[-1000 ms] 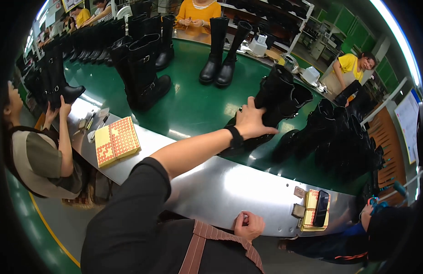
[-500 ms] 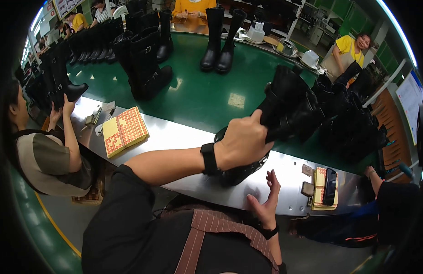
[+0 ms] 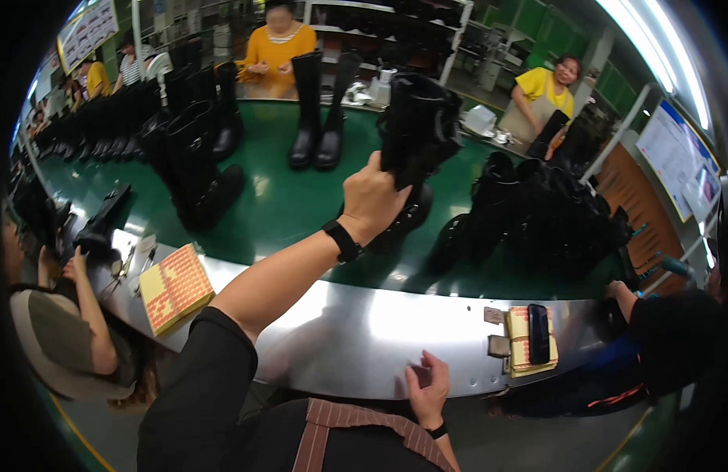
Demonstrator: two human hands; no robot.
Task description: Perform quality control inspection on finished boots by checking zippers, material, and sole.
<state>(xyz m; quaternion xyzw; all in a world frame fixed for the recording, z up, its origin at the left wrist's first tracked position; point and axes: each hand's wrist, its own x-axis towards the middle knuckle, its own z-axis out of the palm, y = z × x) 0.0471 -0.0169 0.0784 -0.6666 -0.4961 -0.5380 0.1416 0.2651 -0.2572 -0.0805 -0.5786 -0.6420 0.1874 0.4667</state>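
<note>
Black boots (image 3: 419, 126), left of the clustered boots (image 3: 549, 208): your left hand (image 3: 372, 197) pinches their shafts, your right hand (image 3: 431, 389) is spread; single-handed grip could let uneven weight tip them.

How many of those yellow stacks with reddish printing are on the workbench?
2. One stack lies on the metal ledge at left; the other stack sits right of the wearer's right hand, under a black phone. More may be hidden.
</note>
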